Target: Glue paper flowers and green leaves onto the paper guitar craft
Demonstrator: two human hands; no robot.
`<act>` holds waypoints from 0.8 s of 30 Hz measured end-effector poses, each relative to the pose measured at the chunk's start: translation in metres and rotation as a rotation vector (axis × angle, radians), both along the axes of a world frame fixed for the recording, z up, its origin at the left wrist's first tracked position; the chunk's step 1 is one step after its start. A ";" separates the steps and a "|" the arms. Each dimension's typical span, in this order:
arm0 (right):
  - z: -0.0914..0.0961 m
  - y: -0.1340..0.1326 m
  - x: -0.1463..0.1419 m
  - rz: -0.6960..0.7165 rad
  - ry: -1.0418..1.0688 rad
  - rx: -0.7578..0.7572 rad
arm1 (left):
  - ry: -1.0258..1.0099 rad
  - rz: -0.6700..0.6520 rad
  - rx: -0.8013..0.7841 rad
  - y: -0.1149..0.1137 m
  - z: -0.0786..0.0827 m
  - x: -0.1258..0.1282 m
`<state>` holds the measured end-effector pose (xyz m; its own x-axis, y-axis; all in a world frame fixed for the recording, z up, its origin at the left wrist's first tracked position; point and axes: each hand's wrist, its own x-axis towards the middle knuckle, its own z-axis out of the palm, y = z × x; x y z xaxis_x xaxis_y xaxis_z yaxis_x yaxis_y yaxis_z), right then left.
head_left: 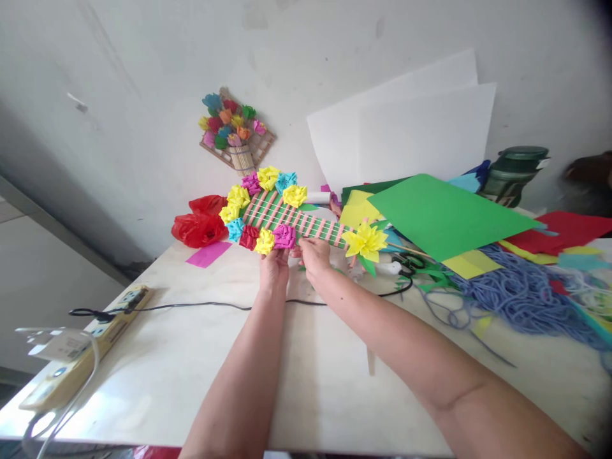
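In the head view a craft guitar (313,224), green with pink strips and white strings, is held tilted above the table. Yellow, blue, red and magenta paper flowers (285,236) edge its body, and a pointed yellow flower (366,241) sits at the far right of the neck. My left hand (274,269) grips the lower edge of the body from below, its fingers mostly hidden behind the flowers. My right hand (315,255) is closed at the lower edge, just right of the magenta flower. Whether a small piece is between its fingertips cannot be made out.
A yellow power strip (90,344) lies at left, its black cable (201,304) crossing the table (186,382). Green paper sheets (449,213), blue yarn (526,290) and a dark green jar (515,175) fill the right. A red plastic bag (198,223) sits behind, below a wall flower craft (241,157).
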<state>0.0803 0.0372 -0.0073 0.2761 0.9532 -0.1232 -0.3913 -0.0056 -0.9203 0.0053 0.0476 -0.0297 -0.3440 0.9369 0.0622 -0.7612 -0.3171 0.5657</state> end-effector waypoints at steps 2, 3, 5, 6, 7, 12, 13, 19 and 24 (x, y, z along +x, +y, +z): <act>-0.003 0.002 0.000 -0.009 -0.012 0.019 | -0.005 0.004 -0.011 0.000 0.000 0.001; -0.003 0.002 0.001 -0.010 -0.016 0.024 | -0.005 0.008 -0.018 0.001 0.000 0.001; -0.004 0.003 0.001 -0.009 -0.022 0.017 | 0.004 0.016 -0.023 0.001 0.000 0.001; -0.003 0.002 0.001 -0.006 -0.023 0.008 | 0.011 0.016 -0.021 0.001 0.000 0.001; -0.002 0.002 0.002 0.000 -0.021 -0.003 | 0.019 0.017 -0.017 0.001 -0.001 0.000; 0.006 -0.004 0.004 0.062 0.051 -0.083 | 0.037 0.017 0.025 0.002 -0.003 -0.004; 0.008 -0.005 0.004 0.075 0.068 -0.093 | 0.035 0.021 0.032 0.002 -0.003 -0.005; 0.009 -0.008 0.005 0.136 0.122 -0.114 | 0.068 0.045 0.023 0.004 -0.003 -0.009; 0.008 -0.010 0.004 0.131 0.087 -0.103 | 0.046 0.038 0.046 0.003 -0.003 -0.010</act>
